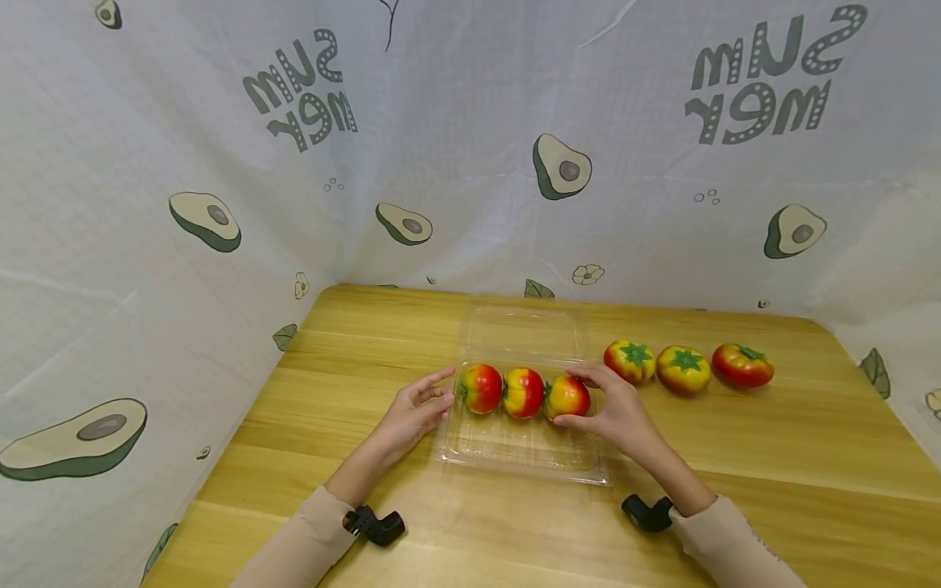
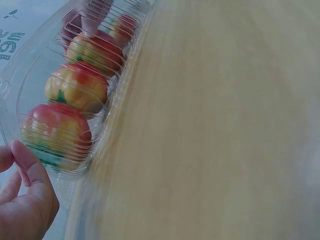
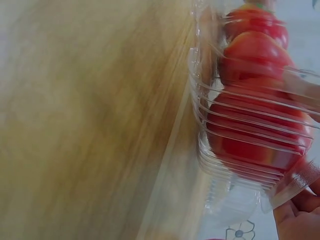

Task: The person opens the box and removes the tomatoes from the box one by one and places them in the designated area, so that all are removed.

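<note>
A clear plastic clamshell box (image 1: 515, 457) lies unfolded on the table, its lid (image 1: 525, 331) laid back toward the wall. In its tray, three red-and-yellow tomatoes sit in a row: a left tomato (image 1: 482, 389), a middle tomato (image 1: 524, 394) and a right tomato (image 1: 568, 398). My right hand (image 1: 613, 408) holds the right tomato between thumb and fingers, reaching over the box's right edge. At the left edge, my left hand (image 1: 412, 415) pinches the box rim; in the left wrist view its thumb and a finger (image 2: 30, 162) meet at the clear wall.
Right of the box stand three more tomatoes on the table: a yellowish tomato (image 1: 630, 362), another yellowish tomato (image 1: 684, 370) and a redder tomato (image 1: 742, 365). The wooden table (image 1: 353, 351) ends against a white printed cloth (image 1: 478, 163) at the back and sides.
</note>
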### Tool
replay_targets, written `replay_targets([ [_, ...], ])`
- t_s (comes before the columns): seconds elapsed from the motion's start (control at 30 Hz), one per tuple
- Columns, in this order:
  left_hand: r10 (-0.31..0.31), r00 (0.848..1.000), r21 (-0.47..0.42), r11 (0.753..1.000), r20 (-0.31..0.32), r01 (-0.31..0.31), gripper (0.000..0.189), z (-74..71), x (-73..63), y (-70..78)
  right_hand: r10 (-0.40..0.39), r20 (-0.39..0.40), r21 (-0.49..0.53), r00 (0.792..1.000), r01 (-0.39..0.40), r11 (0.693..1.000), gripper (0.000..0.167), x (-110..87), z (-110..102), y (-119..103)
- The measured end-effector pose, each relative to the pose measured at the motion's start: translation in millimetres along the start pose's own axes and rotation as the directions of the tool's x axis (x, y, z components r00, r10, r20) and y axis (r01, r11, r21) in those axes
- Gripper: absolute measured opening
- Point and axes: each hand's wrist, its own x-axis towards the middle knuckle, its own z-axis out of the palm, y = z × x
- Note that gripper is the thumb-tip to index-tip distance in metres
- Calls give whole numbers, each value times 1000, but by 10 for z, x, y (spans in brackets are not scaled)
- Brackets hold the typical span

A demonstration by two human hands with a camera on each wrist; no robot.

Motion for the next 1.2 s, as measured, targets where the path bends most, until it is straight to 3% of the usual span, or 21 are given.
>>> replay_targets([
  [0.5, 0, 1000, 6, 1000, -5, 0, 54, -1, 7, -13, 4, 24, -70, 1000, -2, 998, 70, -6, 22, 14],
  [1.2, 6, 1000, -17, 1000, 5, -6, 54, -2, 13, -10, -24, 34, -35, 999, 25, 999, 68, 12, -50, 6],
])
